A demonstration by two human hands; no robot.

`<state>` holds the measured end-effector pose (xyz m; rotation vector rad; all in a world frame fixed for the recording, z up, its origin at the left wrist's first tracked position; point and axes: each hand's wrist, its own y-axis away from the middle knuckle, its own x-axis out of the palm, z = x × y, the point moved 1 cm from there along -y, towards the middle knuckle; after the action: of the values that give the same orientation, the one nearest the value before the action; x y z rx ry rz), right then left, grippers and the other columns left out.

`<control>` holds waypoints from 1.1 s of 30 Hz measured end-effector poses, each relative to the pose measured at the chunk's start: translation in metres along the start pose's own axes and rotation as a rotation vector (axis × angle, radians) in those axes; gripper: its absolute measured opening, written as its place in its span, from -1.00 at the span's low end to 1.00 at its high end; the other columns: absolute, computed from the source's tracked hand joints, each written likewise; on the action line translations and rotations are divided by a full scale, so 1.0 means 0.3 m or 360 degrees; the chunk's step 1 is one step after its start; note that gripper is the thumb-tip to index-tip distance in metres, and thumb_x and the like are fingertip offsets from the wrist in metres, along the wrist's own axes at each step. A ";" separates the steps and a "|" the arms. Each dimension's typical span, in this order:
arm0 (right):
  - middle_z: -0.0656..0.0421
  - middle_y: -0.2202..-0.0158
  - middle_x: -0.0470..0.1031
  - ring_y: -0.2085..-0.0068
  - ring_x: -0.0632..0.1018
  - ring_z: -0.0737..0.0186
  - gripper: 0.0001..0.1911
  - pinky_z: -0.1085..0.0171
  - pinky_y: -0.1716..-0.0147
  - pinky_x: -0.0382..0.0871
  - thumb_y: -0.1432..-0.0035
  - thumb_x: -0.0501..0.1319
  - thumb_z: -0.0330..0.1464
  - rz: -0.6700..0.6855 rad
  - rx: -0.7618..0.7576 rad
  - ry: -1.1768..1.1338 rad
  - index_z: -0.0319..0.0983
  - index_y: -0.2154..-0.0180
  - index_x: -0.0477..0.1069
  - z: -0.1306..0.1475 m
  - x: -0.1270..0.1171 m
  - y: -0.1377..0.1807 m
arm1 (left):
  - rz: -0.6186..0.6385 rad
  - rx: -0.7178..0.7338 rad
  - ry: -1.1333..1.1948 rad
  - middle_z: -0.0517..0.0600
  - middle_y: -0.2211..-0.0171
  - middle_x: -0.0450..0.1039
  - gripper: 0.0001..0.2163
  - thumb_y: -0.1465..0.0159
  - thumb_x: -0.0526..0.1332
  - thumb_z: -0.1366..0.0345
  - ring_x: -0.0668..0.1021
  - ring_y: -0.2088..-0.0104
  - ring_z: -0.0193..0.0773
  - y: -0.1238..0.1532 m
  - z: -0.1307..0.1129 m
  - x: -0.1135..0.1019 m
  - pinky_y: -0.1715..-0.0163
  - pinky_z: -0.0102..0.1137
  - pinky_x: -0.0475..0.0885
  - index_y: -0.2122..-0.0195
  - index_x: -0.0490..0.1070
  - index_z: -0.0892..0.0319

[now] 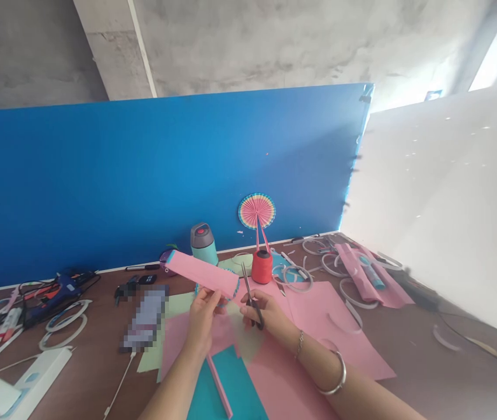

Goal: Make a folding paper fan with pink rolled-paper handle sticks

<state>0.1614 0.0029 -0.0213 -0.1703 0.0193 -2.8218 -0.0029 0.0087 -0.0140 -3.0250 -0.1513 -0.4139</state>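
Note:
My left hand (205, 318) pinches a pink paper strip (202, 274) by its lower edge. The strip slants down to the right, with a blue band at its left end and a scalloped blue edge at its right. Black-handled scissors (247, 283) are in my right hand (270, 312), their blades pointing up beside the strip's right end. Beneath both hands lie pink sheets (318, 332), a blue sheet (242, 379) and a narrow folded pink strip (220, 388). Behind them, a round pleated paper fan (256, 211) stands with its two pink legs at a red thread spool (262, 269).
A teal bottle (205, 248) stands near the blue partition (143, 181). Leftward are a phone (147, 318) with a cable, a glue gun (62, 291), and a white power strip (41, 379). White curled strips (298, 280) and crumpled pink paper (388, 289) lie at right.

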 end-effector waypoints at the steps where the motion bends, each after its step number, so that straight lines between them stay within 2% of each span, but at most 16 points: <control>1: 0.29 0.63 0.44 0.61 0.47 0.32 -0.55 0.37 0.63 0.22 0.19 0.38 -0.09 -0.0017 -0.0017 -0.0041 -0.22 0.35 0.30 0.004 0.000 -0.002 | 0.0077 -0.0035 0.0024 -0.04 0.43 0.46 -0.72 -0.04 0.33 0.12 0.47 0.44 -0.36 0.007 0.002 0.010 0.52 -0.51 0.30 0.32 0.43 0.20; 5: 0.29 0.63 0.43 0.61 0.46 0.31 -0.51 0.35 0.63 0.22 0.28 0.42 -0.07 0.0029 -0.0040 -0.0087 -0.21 0.44 0.26 0.023 0.006 0.002 | 0.0320 -0.0104 0.0063 -0.04 0.40 0.48 -0.71 -0.07 0.32 0.16 0.46 0.45 -0.37 0.034 -0.002 0.038 0.53 -0.52 0.28 0.22 0.43 0.17; 8: 0.28 0.64 0.43 0.63 0.44 0.34 -0.51 0.38 0.64 0.18 0.25 0.40 -0.04 0.0043 -0.0010 -0.0068 -0.23 0.46 0.26 0.033 0.011 0.013 | 0.0416 -0.0121 0.0088 -0.05 0.41 0.47 -0.74 -0.10 0.31 0.18 0.45 0.45 -0.39 0.041 -0.010 0.041 0.51 -0.52 0.29 0.22 0.44 0.17; 14: 0.28 0.66 0.42 0.69 0.42 0.39 -0.53 0.44 0.74 0.01 0.12 0.31 0.00 0.0047 0.0039 -0.0079 -0.24 0.48 0.24 0.037 0.014 0.026 | 0.0387 -0.0163 0.0051 -0.03 0.45 0.47 -0.77 -0.03 0.34 0.17 0.46 0.45 -0.35 0.027 0.004 0.031 0.50 -0.49 0.30 0.38 0.48 0.22; 17: 0.29 0.70 0.40 0.72 0.40 0.39 -0.52 0.44 0.74 0.04 0.14 0.31 0.02 0.0010 0.0054 -0.0069 -0.23 0.51 0.22 0.035 0.018 0.026 | 0.0393 -0.0164 0.0026 -0.01 0.45 0.47 -0.75 -0.02 0.34 0.15 0.46 0.46 -0.34 0.028 0.008 0.036 0.50 -0.47 0.31 0.39 0.50 0.23; 24: 0.30 0.74 0.37 0.73 0.38 0.39 -0.52 0.42 0.73 0.14 0.17 0.32 0.01 -0.0099 0.0093 0.0037 -0.23 0.51 0.23 0.026 0.019 0.014 | 0.0241 -0.0121 -0.0179 0.03 0.49 0.50 -0.74 0.04 0.36 0.13 0.48 0.44 -0.28 0.047 0.005 0.059 0.45 -0.43 0.35 0.45 0.53 0.24; 29: 0.29 0.71 0.40 0.70 0.41 0.36 -0.60 0.42 0.72 0.19 0.13 0.32 -0.07 0.0171 0.0242 0.0126 -0.25 0.44 0.30 0.008 0.012 0.016 | 0.0025 0.0020 -0.0178 -0.01 0.47 0.48 -0.74 -0.01 0.32 0.13 0.47 0.44 -0.30 0.019 -0.002 0.029 0.48 -0.46 0.33 0.38 0.48 0.22; 33: 0.31 0.69 0.38 0.65 0.41 0.39 -0.71 0.44 0.68 0.21 0.08 0.29 -0.20 0.0256 0.0183 0.0118 -0.26 0.38 0.34 -0.007 0.011 0.018 | -0.0119 0.0147 -0.0152 -0.02 0.40 0.47 -0.70 -0.08 0.27 0.12 0.49 0.39 -0.29 -0.013 -0.013 -0.013 0.42 -0.45 0.36 0.22 0.41 0.19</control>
<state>0.1596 -0.0031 -0.0232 -0.0357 -0.1072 -2.6584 -0.0081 0.0119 -0.0112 -2.9560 -0.2828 -0.2604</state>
